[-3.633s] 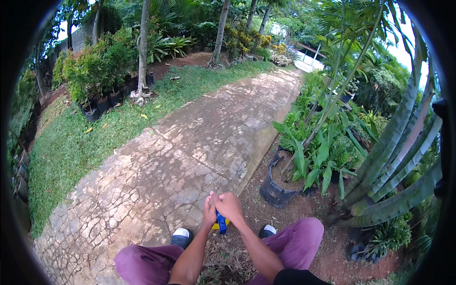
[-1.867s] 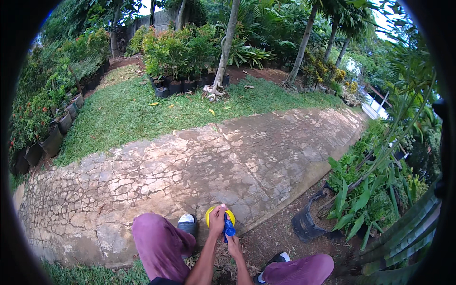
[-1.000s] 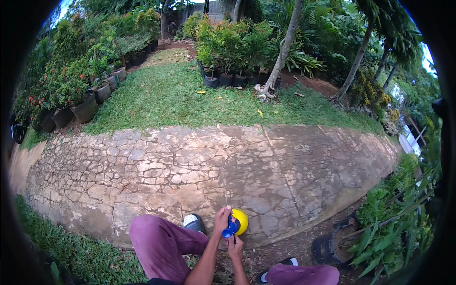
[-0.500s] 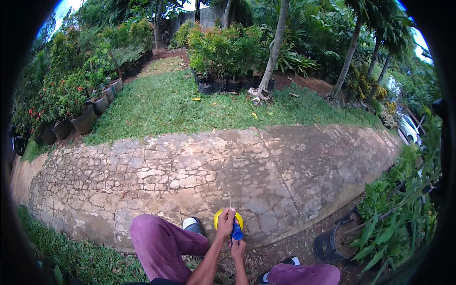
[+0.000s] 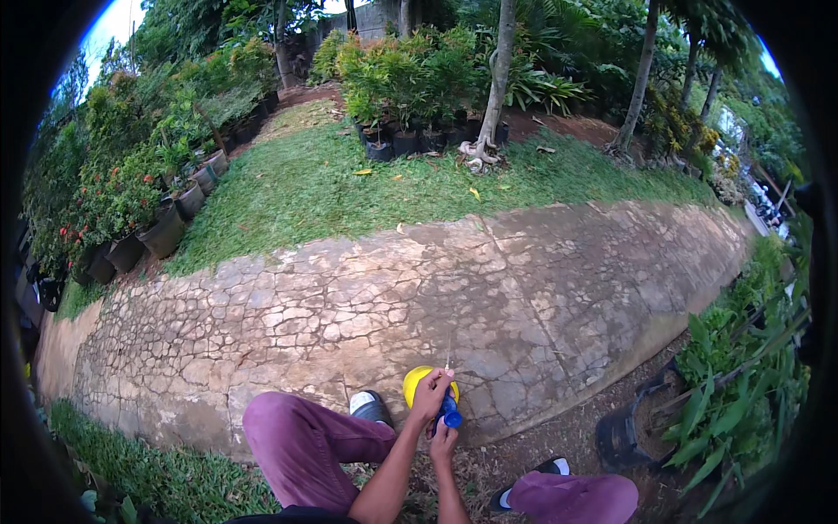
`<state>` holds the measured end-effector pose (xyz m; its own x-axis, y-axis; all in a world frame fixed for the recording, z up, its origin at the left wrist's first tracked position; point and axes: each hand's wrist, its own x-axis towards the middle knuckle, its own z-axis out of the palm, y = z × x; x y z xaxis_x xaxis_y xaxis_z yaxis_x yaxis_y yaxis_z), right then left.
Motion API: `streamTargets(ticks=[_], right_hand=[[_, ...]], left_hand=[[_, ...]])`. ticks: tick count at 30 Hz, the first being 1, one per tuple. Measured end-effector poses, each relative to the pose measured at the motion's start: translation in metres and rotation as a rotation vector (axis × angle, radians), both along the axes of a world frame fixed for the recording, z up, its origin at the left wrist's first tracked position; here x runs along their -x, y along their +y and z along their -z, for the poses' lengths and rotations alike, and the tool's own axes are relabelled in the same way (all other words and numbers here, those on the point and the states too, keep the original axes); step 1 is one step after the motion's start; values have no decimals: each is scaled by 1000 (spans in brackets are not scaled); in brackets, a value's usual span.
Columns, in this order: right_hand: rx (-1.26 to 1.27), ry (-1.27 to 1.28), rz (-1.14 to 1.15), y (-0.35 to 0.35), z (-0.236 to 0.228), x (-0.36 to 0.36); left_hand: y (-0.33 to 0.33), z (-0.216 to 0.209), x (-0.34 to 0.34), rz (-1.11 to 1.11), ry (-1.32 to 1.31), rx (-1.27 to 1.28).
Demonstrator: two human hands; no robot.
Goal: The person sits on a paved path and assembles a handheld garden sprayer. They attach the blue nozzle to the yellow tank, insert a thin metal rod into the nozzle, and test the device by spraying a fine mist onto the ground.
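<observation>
My left hand (image 5: 428,396) is closed, its fingertips pinching the base of a thin pale strand or rod (image 5: 449,360) that points away over the paving. Just below it, my right hand (image 5: 443,444) wraps round a blue object with a round blue end (image 5: 452,419). That object's exact kind I cannot make out, as fingers cover much of it. Behind my left hand shows a round, bright yellow thing (image 5: 415,385), partly hidden; whether it is joined to the blue object I cannot tell.
Under my hands lies a cracked stone path (image 5: 288,323), with grass (image 5: 305,192) beyond it. A black plant pot (image 5: 621,437) stands by my right leg. Potted shrubs (image 5: 161,229) line the far left, and a tree trunk (image 5: 499,83) rises at the back.
The view has tilted and shifted a little. Both hands appear slightly farther right, with my left fingertips farther out beyond the blue object. More of the blue object shows between the hands.
</observation>
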<state>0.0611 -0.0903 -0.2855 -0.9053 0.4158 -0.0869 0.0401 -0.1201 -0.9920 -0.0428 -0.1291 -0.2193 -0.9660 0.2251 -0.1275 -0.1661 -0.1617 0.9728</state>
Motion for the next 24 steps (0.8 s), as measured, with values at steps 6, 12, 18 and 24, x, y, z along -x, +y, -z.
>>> streamTargets(ticks=[6,12,18,24], right_hand=[[64,62,9,4,-2,-3],[-24,-64,-12,11,-1,0],[-128,2,-152,14,-6,4],[6,-64,-207,21,-7,5]], left_hand=[[7,7,-2,51,35,73],[7,15,-1,-19,36,-7],[-8,13,-2,-196,2,-156],[-6,12,-4,-265,14,-183]])
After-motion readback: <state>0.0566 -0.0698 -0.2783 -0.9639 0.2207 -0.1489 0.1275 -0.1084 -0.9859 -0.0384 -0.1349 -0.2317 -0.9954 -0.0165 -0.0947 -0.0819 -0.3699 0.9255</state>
